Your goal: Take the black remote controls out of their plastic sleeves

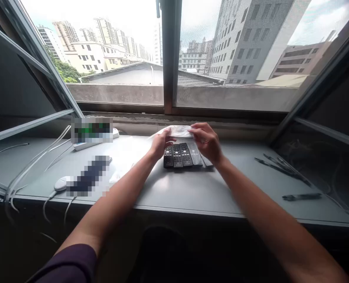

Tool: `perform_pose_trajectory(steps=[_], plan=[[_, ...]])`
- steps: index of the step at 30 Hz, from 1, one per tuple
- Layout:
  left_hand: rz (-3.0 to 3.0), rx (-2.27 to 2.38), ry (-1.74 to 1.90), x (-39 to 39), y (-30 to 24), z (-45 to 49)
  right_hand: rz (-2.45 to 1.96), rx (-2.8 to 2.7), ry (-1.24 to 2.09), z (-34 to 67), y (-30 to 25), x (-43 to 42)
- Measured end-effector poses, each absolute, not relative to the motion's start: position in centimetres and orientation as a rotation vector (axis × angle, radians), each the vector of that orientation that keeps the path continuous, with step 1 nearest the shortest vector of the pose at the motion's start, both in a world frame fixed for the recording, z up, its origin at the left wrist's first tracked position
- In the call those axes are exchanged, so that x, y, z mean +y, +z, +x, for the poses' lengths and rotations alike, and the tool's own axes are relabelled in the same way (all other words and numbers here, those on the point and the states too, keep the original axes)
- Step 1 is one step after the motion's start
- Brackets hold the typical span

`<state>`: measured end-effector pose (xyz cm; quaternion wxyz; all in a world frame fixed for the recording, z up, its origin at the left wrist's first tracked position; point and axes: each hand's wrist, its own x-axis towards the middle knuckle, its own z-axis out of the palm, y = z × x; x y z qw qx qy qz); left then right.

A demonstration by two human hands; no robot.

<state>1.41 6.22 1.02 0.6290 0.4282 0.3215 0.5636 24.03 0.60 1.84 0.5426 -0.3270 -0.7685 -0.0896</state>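
Between my two hands a clear plastic bag (178,131) is stretched out above the back of the table. My left hand (161,144) grips its left side, fingers bent around the edge. On the other side my right hand (206,142) pinches the bag between thumb and fingers. Just below and in front lie several black remote controls side by side, among them one bare remote control (177,155). Toward the right end of the row, a remote control in a plastic sleeve (195,155) lies partly under my right hand.
The grey table (189,192) runs along a window ledge. At left lie a white power strip (96,140), a round white charger (62,183), cables and a blurred-out dark object (88,177). Pens (301,197) and thin cables lie at right. Metal-framed panels flank both sides.
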Motion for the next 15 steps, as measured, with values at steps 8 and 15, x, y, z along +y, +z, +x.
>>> perform_pose_trajectory(steps=[8, 15], plan=[[0.967, 0.822, 1.375, 5.7, 0.7, 1.5, -0.846, -1.814, -0.272, 24.9, -0.5, -1.6], [0.955, 0.856, 1.412, 6.2, 0.3, 1.2, -0.848, -1.835, -0.202, 24.5, -0.4, -1.7]])
